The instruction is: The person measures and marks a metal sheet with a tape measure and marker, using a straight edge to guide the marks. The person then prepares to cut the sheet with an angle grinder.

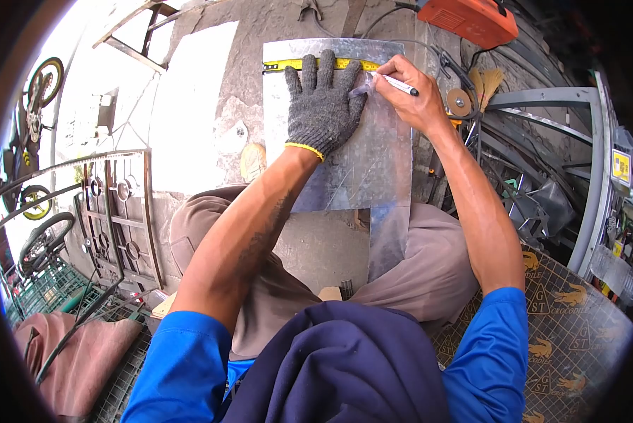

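Note:
A grey sheet of metal (pixel 373 169) lies before me, its near part between my legs. Along its far edge runs a yellow tape measure (pixel 277 65). My left hand (pixel 323 106), in a dark grey knitted glove, lies flat with fingers spread, the fingertips over the tape measure. Bare and closed, my right hand (pixel 415 95) grips a white marker (pixel 399 84) with a dark end. The marker's writing tip points left, to the sheet beside the tape measure's right part; whether it touches cannot be made out.
An orange machine (pixel 468 21) with cables stands at the far right. A round abrasive disc (pixel 459 102) and a straw broom (pixel 490 83) are right of my hand. Metal frames (pixel 591 176) and a printed board (pixel 549 331) lie right; a rusty metal grille (pixel 119 218) stands left.

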The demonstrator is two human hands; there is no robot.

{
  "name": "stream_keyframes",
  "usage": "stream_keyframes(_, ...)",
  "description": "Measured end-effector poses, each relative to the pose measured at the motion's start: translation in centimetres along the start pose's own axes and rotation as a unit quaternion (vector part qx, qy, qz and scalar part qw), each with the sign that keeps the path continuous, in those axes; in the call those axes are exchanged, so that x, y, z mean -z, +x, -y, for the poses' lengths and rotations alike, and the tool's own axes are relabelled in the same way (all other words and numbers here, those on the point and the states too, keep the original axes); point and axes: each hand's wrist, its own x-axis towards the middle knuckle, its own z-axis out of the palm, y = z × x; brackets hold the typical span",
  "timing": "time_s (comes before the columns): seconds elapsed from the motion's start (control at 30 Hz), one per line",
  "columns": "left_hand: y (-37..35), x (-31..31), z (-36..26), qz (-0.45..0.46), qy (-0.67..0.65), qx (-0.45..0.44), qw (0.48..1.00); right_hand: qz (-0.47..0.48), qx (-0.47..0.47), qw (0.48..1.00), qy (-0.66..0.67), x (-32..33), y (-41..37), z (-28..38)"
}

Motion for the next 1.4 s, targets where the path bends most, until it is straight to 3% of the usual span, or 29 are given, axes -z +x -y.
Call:
stream_keyframes(1.0, 0.1, 0.3, -0.1, 0.011, -0.009, 0.010, 1.000, 0.011, -0.008, 1.000, -0.002, 0.1, 0.2, 0.3)
stream_keyframes(1.1, -0.1, 0.2, -0.2, 0.007, -0.010, 0.009, 1.000, -0.010, 0.053, 0.999, -0.003, 0.1, 0.1, 0.4)
stream_keyframes(1.2, 0.0, 0.2, -0.1, 0.008, -0.004, 0.007, 1.000, -0.006, -0.014, 1.000, 0.018, 1.2, 0.4, 1.1)
stream_keyframes(1.27, -0.1, 0.1, -0.1, 0.000, -0.015, 0.006, 1.000, -0.086, 0.022, 0.993, 0.075, 1.7, 0.7, 0.9)
stream_keyframes(1.3, -0.2, 0.1, -0.1, 0.000, -0.015, 0.006, 1.000, -0.068, 0.021, 0.997, 0.022, 2.3, 0.6, 1.2)
stream_keyframes(1.4, 0.0, 0.1, -0.2, 0.001, -0.009, 0.009, 1.000, -0.031, 0.028, 0.998, 0.042, 2.1, 0.4, 0.3)
